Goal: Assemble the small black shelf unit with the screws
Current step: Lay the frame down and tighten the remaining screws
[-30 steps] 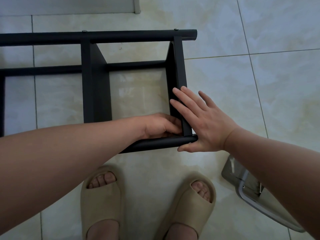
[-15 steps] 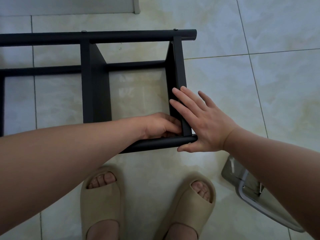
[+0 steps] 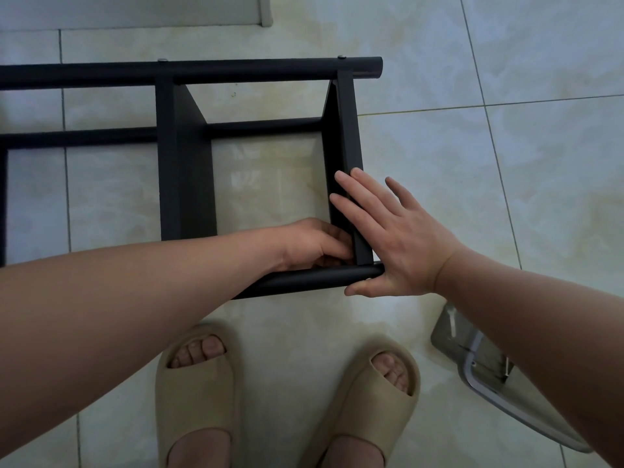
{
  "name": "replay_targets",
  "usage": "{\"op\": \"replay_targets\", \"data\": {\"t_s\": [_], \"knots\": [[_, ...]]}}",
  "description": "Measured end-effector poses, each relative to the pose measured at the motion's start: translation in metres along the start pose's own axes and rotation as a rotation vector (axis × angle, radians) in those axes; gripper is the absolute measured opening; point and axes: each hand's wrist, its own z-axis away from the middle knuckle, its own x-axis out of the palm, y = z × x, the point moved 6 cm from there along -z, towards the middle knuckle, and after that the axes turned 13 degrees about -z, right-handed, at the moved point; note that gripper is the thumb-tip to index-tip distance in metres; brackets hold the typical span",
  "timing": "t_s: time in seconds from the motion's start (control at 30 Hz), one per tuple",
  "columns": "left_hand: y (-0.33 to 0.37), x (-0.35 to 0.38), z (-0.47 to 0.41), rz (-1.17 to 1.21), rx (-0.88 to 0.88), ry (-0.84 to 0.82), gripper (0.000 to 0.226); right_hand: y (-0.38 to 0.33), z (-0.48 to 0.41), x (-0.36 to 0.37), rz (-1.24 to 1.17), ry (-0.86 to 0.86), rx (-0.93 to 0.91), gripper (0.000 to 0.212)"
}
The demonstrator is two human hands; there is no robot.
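The black shelf (image 3: 184, 170) lies on its side on the tile floor (image 3: 506, 170), right in front of the person's feet. It is made of long round bars and flat boards. The near bar (image 3: 304, 282) of the shelf runs across close to the toes. The far bar (image 3: 243, 71) runs across on the shelf's other side. Two small screws (image 3: 342, 57) show on top of the far bar, one over each board. The end board (image 3: 342, 130) closes the shelf's right end and joins the two bars.

The left hand (image 3: 314, 246) is inside the shelf, tucked into the corner where the end board meets the near bar. Its fingers are curled up against that corner. The fingertips are hidden, so I cannot tell if they pinch anything.

The right hand (image 3: 401, 241) is outside the shelf, at the same corner. It is flat, with straight fingers spread a bit. The fingers lie across the edge of the end board. The palm is against the end of the near bar, and the thumb lies just under that bar. It grips nothing.

Two tan sandals (image 3: 199, 393) stand just on the near side of the shelf, toes pointing at it. A clear bag (image 3: 489, 376) lies on the floor to the right of the shelf's near corner, partly under the right arm. Small metal bits show inside it, too small to tell what they are.
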Motion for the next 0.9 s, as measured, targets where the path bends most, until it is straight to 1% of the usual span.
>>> {"op": "replay_targets", "data": {"t_s": [0.17,0.27,0.33,0.43,0.5,0.57,0.6,0.77,0.83,0.9], "knots": [[0.0024,0.0061,0.0035,0.116,-0.004,-0.116,0.027,0.0001,-0.0001,0.0004,0.0,-0.002,-0.001,0.116],[0.0035,0.0085,0.0049,0.108,-0.017,-0.138,0.023,0.0004,0.0002,0.0004,0.005,-0.002,-0.001,0.116],[0.0033,0.009,0.0048,0.056,-0.024,-0.122,0.02,0.0004,0.0002,0.0005,0.007,-0.003,0.0,0.116],[0.0022,0.0043,0.0038,-0.053,-0.031,-0.028,0.012,-0.0001,-0.0001,0.0005,0.006,-0.001,-0.001,0.116],[0.0015,0.0018,0.0028,-0.051,-0.031,0.006,0.016,-0.0001,-0.0003,0.0003,0.004,0.0,0.0,0.116],[-0.0003,0.0006,0.0021,-0.012,-0.025,-0.003,0.028,-0.0002,-0.0002,0.0001,0.004,0.0,0.0,0.117],[-0.0005,0.0008,0.0025,0.006,-0.021,-0.02,0.03,-0.0003,-0.0002,0.0002,0.004,-0.001,0.001,0.117],[0.0018,0.0047,0.0036,0.073,-0.018,-0.076,0.023,-0.0003,-0.0001,0.0,0.007,-0.009,0.004,0.116],[0.0022,0.0055,0.0037,0.038,-0.023,-0.07,0.018,-0.0003,-0.0003,0.0001,0.005,-0.012,0.006,0.116],[0.0017,0.0046,0.0041,-0.049,-0.037,-0.044,0.015,-0.0002,-0.0003,0.0002,0.003,-0.015,0.009,0.116]]}}
